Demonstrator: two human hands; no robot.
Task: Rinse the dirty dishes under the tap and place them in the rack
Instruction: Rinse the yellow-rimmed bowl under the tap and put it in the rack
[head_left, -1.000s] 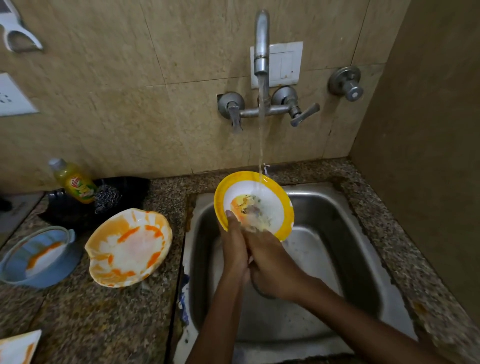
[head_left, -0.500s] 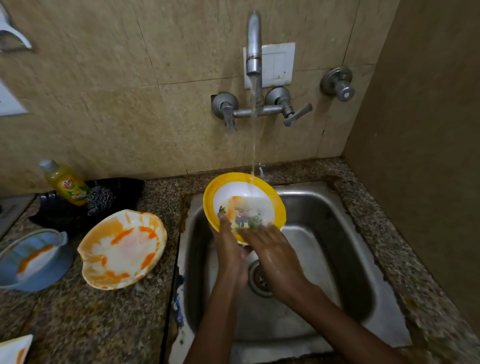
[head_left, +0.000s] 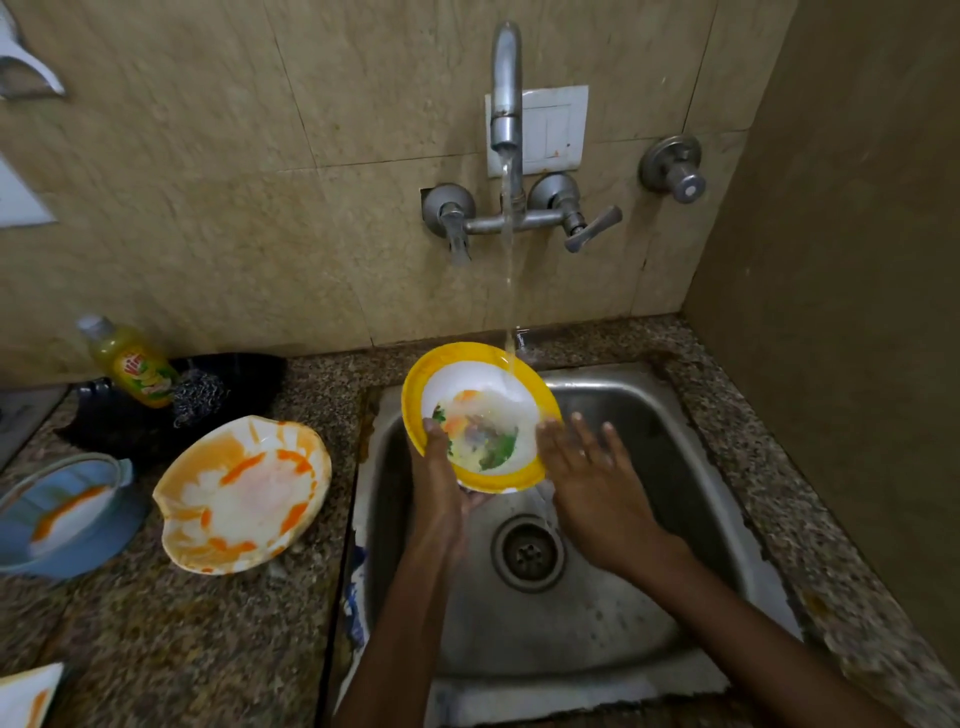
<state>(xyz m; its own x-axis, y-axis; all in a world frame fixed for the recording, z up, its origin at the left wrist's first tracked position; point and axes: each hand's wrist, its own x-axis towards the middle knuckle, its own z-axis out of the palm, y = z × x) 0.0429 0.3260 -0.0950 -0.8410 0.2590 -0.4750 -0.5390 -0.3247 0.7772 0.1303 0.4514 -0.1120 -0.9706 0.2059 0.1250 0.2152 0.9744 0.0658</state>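
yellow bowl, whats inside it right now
Inside the yellow bowl: tap water pouring in, plus orange and green food residue. The left hand thumb covers part of the inside near the rim.

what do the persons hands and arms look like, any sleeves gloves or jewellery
Both forearms are bare as far as the picture shows: no sleeve edge reaches into view. The left hand and the right hand wear no gloves, and no ring, watch or bracelet shows on the fingers or wrists. Both hands look wet from the running water.
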